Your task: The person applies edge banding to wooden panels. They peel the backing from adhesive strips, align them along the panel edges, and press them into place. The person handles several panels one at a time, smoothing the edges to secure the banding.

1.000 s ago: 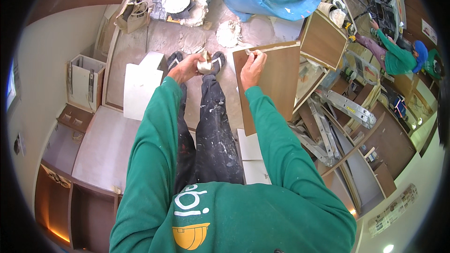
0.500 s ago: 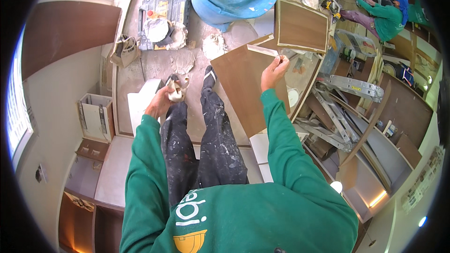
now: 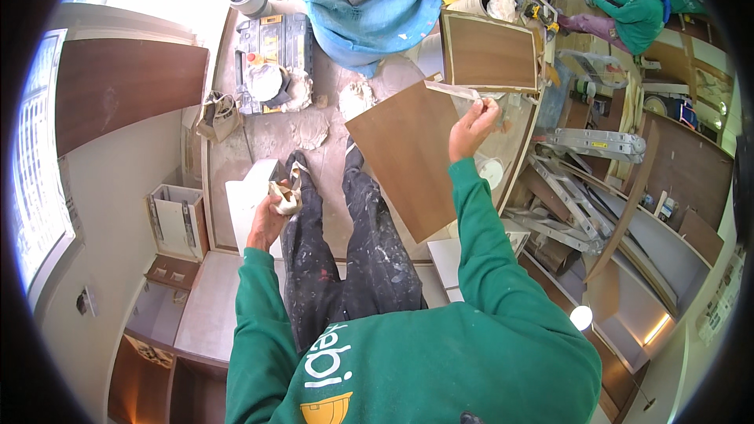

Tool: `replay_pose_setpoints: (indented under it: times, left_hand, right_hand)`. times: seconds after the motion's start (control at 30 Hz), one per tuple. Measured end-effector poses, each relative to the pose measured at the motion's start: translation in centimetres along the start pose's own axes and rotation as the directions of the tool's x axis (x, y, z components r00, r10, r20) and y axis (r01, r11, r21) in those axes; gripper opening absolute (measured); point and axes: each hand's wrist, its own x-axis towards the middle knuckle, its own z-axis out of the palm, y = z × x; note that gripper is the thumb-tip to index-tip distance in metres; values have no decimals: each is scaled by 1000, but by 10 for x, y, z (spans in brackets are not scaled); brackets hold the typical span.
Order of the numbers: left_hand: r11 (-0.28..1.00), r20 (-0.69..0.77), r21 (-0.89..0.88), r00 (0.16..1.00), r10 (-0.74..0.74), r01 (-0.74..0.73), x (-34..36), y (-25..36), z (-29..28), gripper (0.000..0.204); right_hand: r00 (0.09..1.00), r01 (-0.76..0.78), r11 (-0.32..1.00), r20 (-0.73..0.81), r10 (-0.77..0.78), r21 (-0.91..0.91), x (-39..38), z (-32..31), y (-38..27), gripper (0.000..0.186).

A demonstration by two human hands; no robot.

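A crumpled cream wad, perhaps tape (image 3: 284, 196), is held in my left hand (image 3: 268, 216), low beside my left leg. My right hand (image 3: 473, 127), up and to the right, has its fingers closed on a pale thin strip (image 3: 452, 88). That strip lies along the top edge of a tilted brown wooden panel (image 3: 400, 157), just beyond my right leg. A second framed brown panel (image 3: 488, 51) lies behind it. A white board (image 3: 243, 204) stands by my left hand, partly hidden behind it.
A tool case (image 3: 275, 35) with pasty mounds, blue cloth (image 3: 369, 31), a bucket (image 3: 248, 0) and a canvas bag (image 3: 216, 118) lie ahead. Cabinets (image 3: 177, 220) line the left. A ladder (image 3: 597, 141) and loose boards crowd the right, where a co-worker (image 3: 636, 16) sits.
My right hand has moved up and rightward, drawing the pale strip out along the panel's edge. My left hand has moved down and left with the wad. The view has shifted.
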Motion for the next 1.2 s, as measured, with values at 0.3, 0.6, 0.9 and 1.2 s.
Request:
replay_pose_setpoints:
  times: [0.3,0.6,0.9,1.2]
  left_hand:
    - [995,-79,0,992,95,-95,-22,-19,-2,56]
    - [919,-229,150,891,392,-365,-64,22,11,50]
    - [399,170,642,628,759,-655,-147,37,156,37]
    - [43,747,530,491,448,-847,-240,45,269,82]
  right_hand:
    - [992,-56,996,-107,64,73,26,-39,-3,21]
    - [958,-154,951,-194,210,269,24,-81,-17,24]
    - [954,-42,910,286,-85,412,-4,-196,-132,16]
    - [924,-130,814,367,-108,566,-83,-277,-270,13]
